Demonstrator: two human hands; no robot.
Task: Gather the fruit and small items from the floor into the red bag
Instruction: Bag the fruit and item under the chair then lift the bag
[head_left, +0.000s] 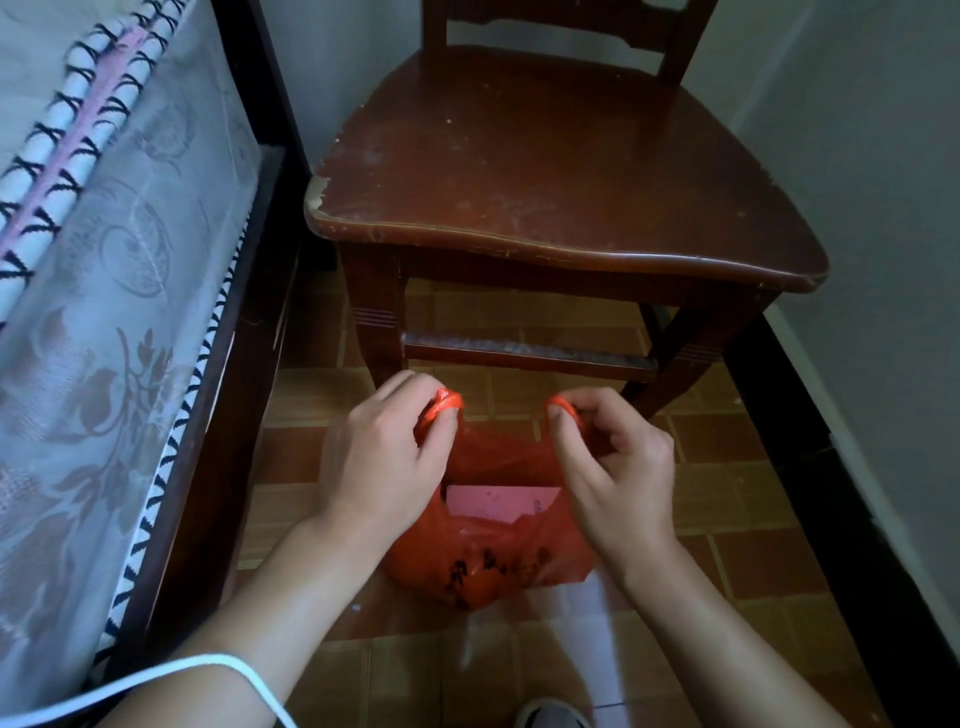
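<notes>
Low at the bottom edge, your shoe (553, 714) is poking into the frame, and a white cord (208, 667) is crossing your left forearm at the lower left. Just above, at the lower centre, the red bag (498, 561) is sitting on the tiled floor (737, 525), its mouth spread open between your hands. Your left hand (384, 457) is pinching one bag handle with curled fingers, and your right hand (613, 467) is pinching the other handle the same way, both pulled apart. Inside the bag a pink card (498, 501) is showing; whatever else it holds is hidden. Behind the bag a brown chair (561, 171) is filling the upper centre, and a bed (114, 260) with patterned covers is running down the left side.
</notes>
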